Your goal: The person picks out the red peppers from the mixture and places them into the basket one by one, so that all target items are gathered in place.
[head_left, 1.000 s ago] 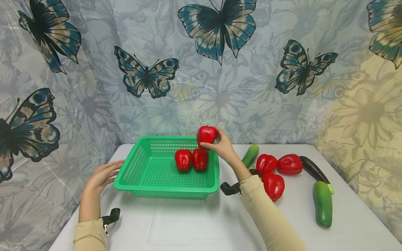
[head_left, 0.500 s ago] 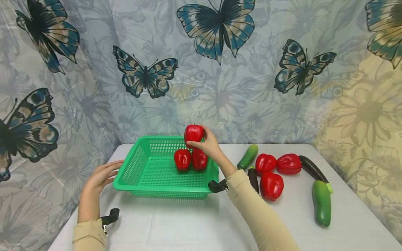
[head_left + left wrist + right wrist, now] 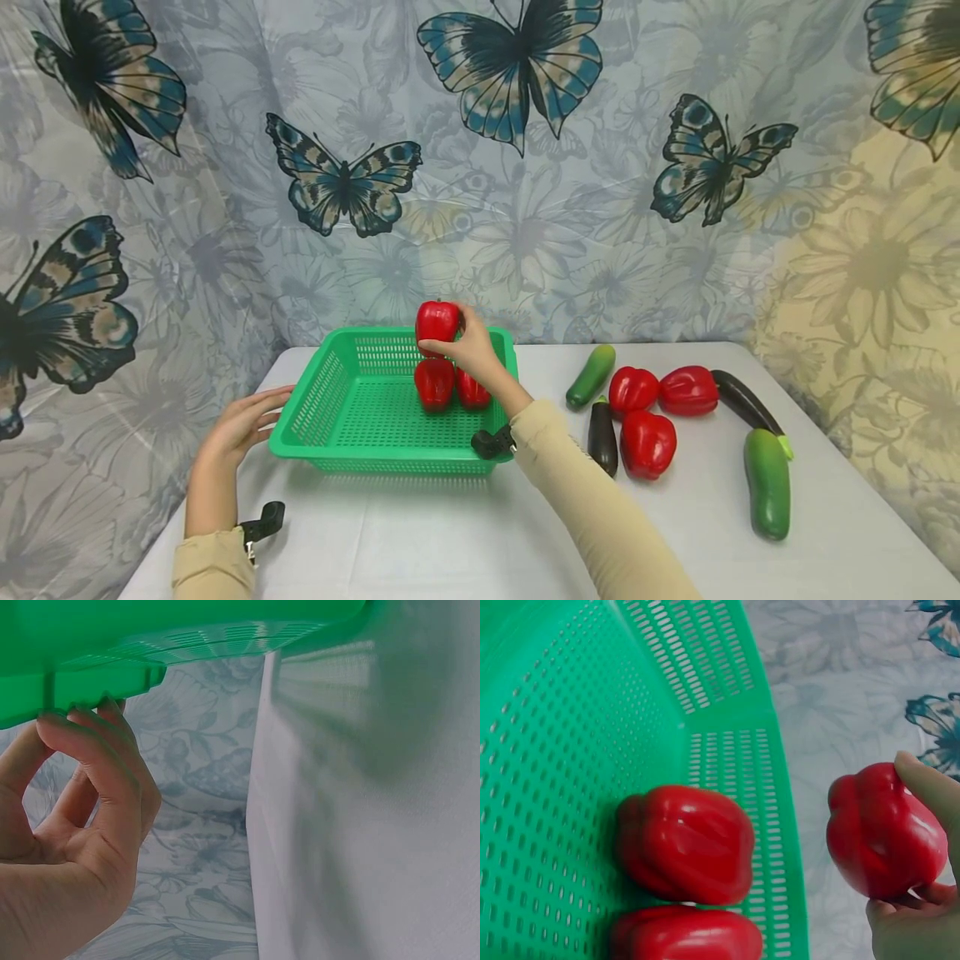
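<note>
In the head view my right hand (image 3: 467, 343) holds a red bell pepper (image 3: 437, 327) upright near the basket's back wall, thumb on one side and fingers on the other. The right wrist view shows this bell pepper (image 3: 885, 829) clear of the basket's rim. Two more red bell peppers, a left one (image 3: 434, 385) and a right one (image 3: 472, 390), lie inside the green plastic basket (image 3: 390, 454), the right one partly hidden by my hand. At the basket's left side is my left hand (image 3: 242, 422); its bent fingertips meet the rim (image 3: 97, 690) in the left wrist view.
On the white table (image 3: 420, 533), right of the basket, lie several red bell peppers (image 3: 649, 444), a short eggplant (image 3: 602, 437), a long eggplant (image 3: 746, 404) and two cucumbers, a far one (image 3: 591, 377) and a near one (image 3: 768, 485). A butterfly-patterned cloth (image 3: 540, 225) hangs behind.
My right hand has carried the bell pepper left, from the basket's back right corner toward the middle of its back wall. My left hand stays at the rim.
</note>
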`<state>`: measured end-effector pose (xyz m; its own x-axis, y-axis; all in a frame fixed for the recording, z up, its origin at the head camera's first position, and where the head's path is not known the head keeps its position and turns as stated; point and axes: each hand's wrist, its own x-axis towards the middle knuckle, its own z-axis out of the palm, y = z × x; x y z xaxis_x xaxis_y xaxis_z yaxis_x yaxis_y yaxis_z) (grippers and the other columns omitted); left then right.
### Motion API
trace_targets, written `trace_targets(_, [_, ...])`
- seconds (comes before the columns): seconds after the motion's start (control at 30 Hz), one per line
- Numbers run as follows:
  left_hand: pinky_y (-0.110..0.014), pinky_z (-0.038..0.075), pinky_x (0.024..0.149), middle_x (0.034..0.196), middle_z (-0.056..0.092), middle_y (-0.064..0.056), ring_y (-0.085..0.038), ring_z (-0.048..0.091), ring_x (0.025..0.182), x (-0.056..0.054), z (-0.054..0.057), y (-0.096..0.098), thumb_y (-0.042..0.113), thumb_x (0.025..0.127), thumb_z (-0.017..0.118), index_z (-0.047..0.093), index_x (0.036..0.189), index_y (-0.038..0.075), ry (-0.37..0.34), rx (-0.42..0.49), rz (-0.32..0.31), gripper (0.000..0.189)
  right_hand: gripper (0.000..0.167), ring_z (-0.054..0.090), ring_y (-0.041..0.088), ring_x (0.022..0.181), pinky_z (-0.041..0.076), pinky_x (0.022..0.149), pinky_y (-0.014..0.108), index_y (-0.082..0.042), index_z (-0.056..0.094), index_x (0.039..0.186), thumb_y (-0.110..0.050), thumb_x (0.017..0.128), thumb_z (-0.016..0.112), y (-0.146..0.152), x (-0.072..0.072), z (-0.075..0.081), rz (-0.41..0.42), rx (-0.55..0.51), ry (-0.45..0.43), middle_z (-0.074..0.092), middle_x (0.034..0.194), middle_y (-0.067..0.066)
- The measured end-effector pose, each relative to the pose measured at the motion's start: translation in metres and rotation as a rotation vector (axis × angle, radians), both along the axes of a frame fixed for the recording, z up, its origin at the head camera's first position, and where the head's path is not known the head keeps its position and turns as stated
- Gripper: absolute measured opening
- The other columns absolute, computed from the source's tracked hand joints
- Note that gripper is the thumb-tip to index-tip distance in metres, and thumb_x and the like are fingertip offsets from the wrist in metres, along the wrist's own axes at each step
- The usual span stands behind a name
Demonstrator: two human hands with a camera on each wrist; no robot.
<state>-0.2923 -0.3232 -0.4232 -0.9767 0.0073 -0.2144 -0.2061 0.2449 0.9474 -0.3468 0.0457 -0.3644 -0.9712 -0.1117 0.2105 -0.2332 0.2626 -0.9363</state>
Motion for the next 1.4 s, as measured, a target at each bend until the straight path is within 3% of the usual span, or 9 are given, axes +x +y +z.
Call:
trace_targets(0.33, [-0.023, 0.052, 0.083, 0.100, 0.057, 0.030, 0.002, 0.059, 0.094, 0.000, 0.002, 0.001, 0.042, 0.092, 0.066, 0.059, 0.136, 0.019, -0.003, 0.009, 0.004, 0.049, 0.081, 0.050, 0.026, 0.131, 0.051, 0.099, 0.043, -0.011, 0.036, 0.146, -0.026, 0.080, 0.082, -0.019, -0.006, -0.006, -0.006, 0.041, -0.021, 0.050, 0.141, 0.008])
trace_targets(0.57, [-0.022, 0.052, 0.081, 0.098, 0.059, 0.032, 0.003, 0.061, 0.092, 0.001, 0.001, 0.001, 0.040, 0.093, 0.066, 0.066, 0.126, 0.028, 0.005, 0.026, 0.009, 0.035, 0.084, 0.050, 0.028, 0.129, 0.052, 0.097, 0.044, -0.011, 0.032, 0.149, -0.027, 0.081, 0.081, -0.030, -0.009, -0.011, 0.023, 0.048, -0.064, 0.048, 0.143, 0.009])
trace_targets(0.97, [-0.022, 0.053, 0.079, 0.098, 0.061, 0.030, 0.003, 0.062, 0.091, 0.001, 0.000, 0.000, 0.037, 0.094, 0.065, 0.068, 0.119, 0.032, 0.011, 0.036, 0.007, 0.026, 0.080, 0.053, 0.030, 0.124, 0.053, 0.094, 0.044, -0.009, 0.035, 0.146, -0.029, 0.082, 0.079, -0.044, -0.013, -0.017, 0.068, 0.121, -0.106, 0.052, 0.138, 0.012])
trace_targets(1.4, [-0.021, 0.053, 0.081, 0.101, 0.057, 0.032, 0.005, 0.061, 0.093, 0.004, 0.003, 0.000, 0.041, 0.094, 0.065, 0.066, 0.126, 0.030, 0.013, 0.022, -0.012, 0.034, 0.082, 0.055, 0.028, 0.123, 0.053, 0.094, 0.040, -0.006, 0.036, 0.145, -0.030, 0.080, 0.081, -0.051, -0.013, -0.023, 0.170, 0.208, -0.119, 0.054, 0.136, 0.012])
